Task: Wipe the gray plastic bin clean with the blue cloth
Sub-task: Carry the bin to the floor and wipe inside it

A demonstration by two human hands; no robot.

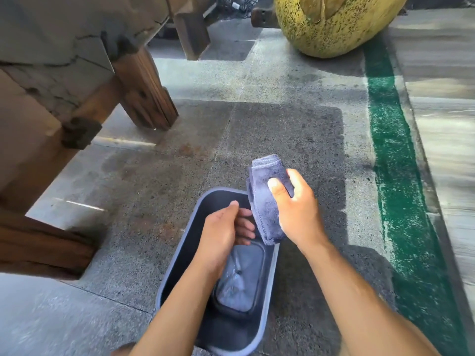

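Note:
The gray plastic bin stands upright on the stone floor at bottom centre, its inside dark with a paler glossy bottom. My left hand reaches into the bin with fingers curled and apart, near the far inner wall; whether it touches the wall is unclear. My right hand holds the folded blue cloth over the bin's far right rim. The cloth hangs down, its lower end at the rim.
Heavy wooden furniture legs and a dark wooden frame stand to the left. A big yellow speckled pot sits at the back. A green painted strip runs along the floor on the right, beside a raised pale edge.

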